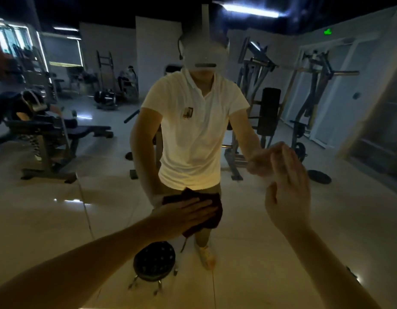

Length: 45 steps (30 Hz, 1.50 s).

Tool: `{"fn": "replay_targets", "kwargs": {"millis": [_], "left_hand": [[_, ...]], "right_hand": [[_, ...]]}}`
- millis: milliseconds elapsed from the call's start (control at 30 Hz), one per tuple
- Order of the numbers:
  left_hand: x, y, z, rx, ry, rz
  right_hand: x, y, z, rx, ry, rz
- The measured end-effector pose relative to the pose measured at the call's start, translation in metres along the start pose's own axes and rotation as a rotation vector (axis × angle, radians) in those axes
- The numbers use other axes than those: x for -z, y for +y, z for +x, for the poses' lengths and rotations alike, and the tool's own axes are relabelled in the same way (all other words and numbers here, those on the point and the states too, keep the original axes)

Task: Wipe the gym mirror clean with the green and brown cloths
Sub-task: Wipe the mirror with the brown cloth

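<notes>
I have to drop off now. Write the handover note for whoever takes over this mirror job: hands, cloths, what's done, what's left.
Left hand: flat, fingers straight, pressing the brown cloth against the gym mirror, low and centre.
Right hand: raised close to the glass on the right, fingers straight, no cloth seen in it.
Green cloth: not in view.
Done: the brown cloth is on the glass; the dim picture does not show how much of the mirror is clean.
Left: the rest of the mirror, plus a pass with the green cloth once it is found.
</notes>
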State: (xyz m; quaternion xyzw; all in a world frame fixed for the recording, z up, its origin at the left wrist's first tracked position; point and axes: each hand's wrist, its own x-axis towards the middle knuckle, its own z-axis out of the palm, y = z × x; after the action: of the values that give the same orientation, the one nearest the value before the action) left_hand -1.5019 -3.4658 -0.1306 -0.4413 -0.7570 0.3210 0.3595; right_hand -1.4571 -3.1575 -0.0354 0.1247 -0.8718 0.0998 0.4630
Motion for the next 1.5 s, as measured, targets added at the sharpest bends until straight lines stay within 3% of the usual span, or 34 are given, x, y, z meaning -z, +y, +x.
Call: {"fn": "replay_targets", "kwargs": {"millis": [133,333,533,600,667,733,767,833,900,1000,1100,1167,1300,1433,1500], "left_hand": [[0.004,-0.051,-0.043,0.368,0.235,-0.054],[-0.006,-0.043,-0.042,0.446,0.311,-0.023],[-0.004,0.042,0.098,0.095,0.130,-0.065],[-0.001,0.054,0.156,-0.091,-0.001,-0.205],[0.010,0.034,0.196,-0.312,-0.063,-0.611],[0.005,0.009,0.208,-0.493,0.024,-0.972],[0.006,0.000,0.202,-0.569,0.086,-1.014],[0.026,-0.028,0.185,-0.417,0.086,-0.587],[0.062,-0.052,0.182,0.015,0.269,-0.071],[0.118,-0.105,0.173,0.452,0.379,-0.091],[0.113,-0.111,0.183,0.774,0.432,-0.078],[0.101,-0.084,0.199,0.769,0.396,-0.076],[0.091,-0.044,0.219,0.585,0.327,-0.030],[0.087,0.001,0.225,0.178,0.045,-0.020],[0.091,-0.008,0.217,0.096,0.006,0.026]], "right_hand": [[-0.010,-0.005,0.004,-0.081,0.076,0.032],[-0.013,-0.005,-0.008,-0.023,0.041,0.056],[0.018,0.052,-0.029,0.039,-0.055,0.039],[0.031,0.070,-0.025,0.015,-0.034,0.005],[0.043,0.088,-0.013,0.013,0.000,-0.026],[0.052,0.104,0.006,0.045,0.040,-0.011],[0.057,0.110,0.016,0.065,0.058,-0.002],[0.064,0.119,0.042,0.099,0.100,-0.012],[0.066,0.126,0.067,0.105,0.137,-0.058],[0.054,0.124,0.084,0.046,0.163,-0.135],[0.042,0.123,0.083,0.034,0.191,-0.146],[0.043,0.127,0.084,0.065,0.191,-0.147],[0.047,0.130,0.084,0.089,0.145,-0.167],[0.052,0.125,0.083,0.065,0.101,-0.189],[0.055,0.122,0.081,0.057,0.106,-0.187]]}}
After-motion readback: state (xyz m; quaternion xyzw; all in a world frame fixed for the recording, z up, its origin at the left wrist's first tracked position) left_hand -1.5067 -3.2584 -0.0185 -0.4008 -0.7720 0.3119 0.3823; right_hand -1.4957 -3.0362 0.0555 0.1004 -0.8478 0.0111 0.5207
